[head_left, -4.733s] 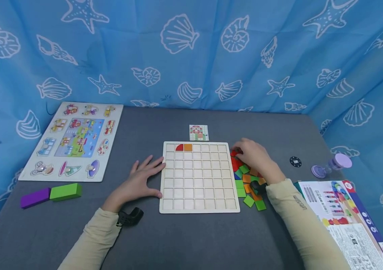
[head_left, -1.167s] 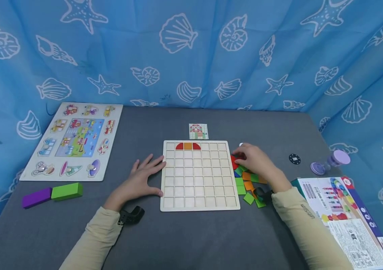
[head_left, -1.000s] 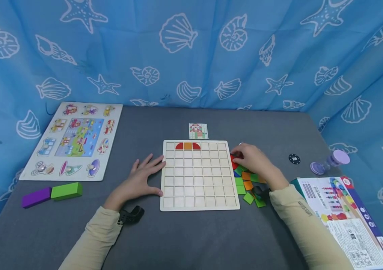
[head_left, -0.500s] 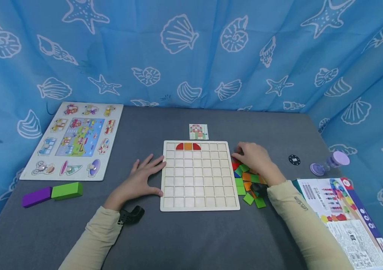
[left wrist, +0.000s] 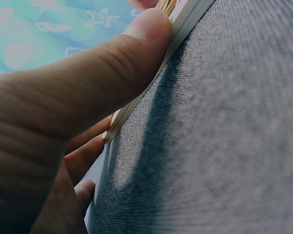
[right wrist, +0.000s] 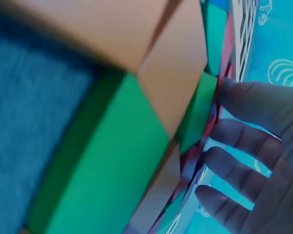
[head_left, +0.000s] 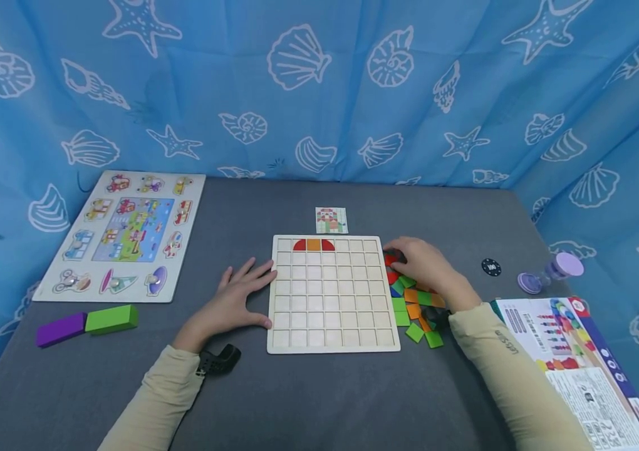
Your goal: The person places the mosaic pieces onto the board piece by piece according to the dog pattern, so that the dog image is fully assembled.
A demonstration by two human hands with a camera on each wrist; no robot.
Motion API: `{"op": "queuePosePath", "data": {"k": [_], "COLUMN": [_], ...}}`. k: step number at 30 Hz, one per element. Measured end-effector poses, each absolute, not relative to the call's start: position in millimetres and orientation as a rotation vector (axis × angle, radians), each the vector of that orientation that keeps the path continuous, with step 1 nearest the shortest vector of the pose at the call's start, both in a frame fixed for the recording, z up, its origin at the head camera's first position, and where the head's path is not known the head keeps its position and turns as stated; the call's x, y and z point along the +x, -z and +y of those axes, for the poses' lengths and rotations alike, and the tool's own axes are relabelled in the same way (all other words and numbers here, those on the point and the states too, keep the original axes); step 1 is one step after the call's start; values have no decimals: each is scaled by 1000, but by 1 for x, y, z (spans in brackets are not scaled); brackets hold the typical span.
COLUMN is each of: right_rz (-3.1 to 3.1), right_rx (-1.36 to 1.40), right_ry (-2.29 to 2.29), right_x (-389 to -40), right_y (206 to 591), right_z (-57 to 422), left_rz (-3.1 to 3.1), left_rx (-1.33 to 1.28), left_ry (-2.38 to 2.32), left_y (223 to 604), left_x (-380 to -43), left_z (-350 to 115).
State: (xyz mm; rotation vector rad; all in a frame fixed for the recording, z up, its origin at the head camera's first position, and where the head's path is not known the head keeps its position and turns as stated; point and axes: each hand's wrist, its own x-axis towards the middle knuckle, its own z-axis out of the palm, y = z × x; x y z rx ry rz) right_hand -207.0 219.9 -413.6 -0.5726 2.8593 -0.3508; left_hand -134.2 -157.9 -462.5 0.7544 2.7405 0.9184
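Observation:
A wooden grid board [head_left: 322,294] lies flat mid-table. Its top row carries a red quarter-round tile [head_left: 299,245], an orange square tile [head_left: 314,245] and a second red quarter-round tile [head_left: 327,245], side by side. My left hand [head_left: 233,302] rests against the board's left edge with fingers spread; the left wrist view has its thumb [left wrist: 146,39] on that edge. At the board's right side, my right hand [head_left: 423,263] reaches into loose tiles, thumb and index finger at the red tiles [head_left: 391,275]. The right wrist view shows its fingers [right wrist: 234,136] slightly bent and apart.
Green tiles [head_left: 400,312], orange tiles and a bit of blue lie beside the board. A small pattern card [head_left: 331,220] lies behind it. At left are a picture puzzle [head_left: 128,232] and purple and green blocks [head_left: 111,319]. Right: a black chip [head_left: 491,267], hourglass [head_left: 550,274] and box [head_left: 579,369].
A second red quarter-round tile now lies right of the orange one on the board. My right hand has shifted slightly among the red tiles; my left hand stays in place.

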Motion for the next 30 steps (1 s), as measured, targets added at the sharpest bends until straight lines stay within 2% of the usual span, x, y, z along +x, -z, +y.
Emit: {"op": "queuePosePath", "data": {"k": [10,30], "right_rz": [2861,2873], "right_rx": [-468,-478], "right_ry": [367,406], "right_x": [-205,-211], "right_y": [415,419], "right_z": [214,214], "left_rz": [2737,2738], "left_rx": [752,751], "left_ry": [-916,-928], "left_y": [461,463], "left_x": [-134,-135], "left_z": [-157,-158]}}
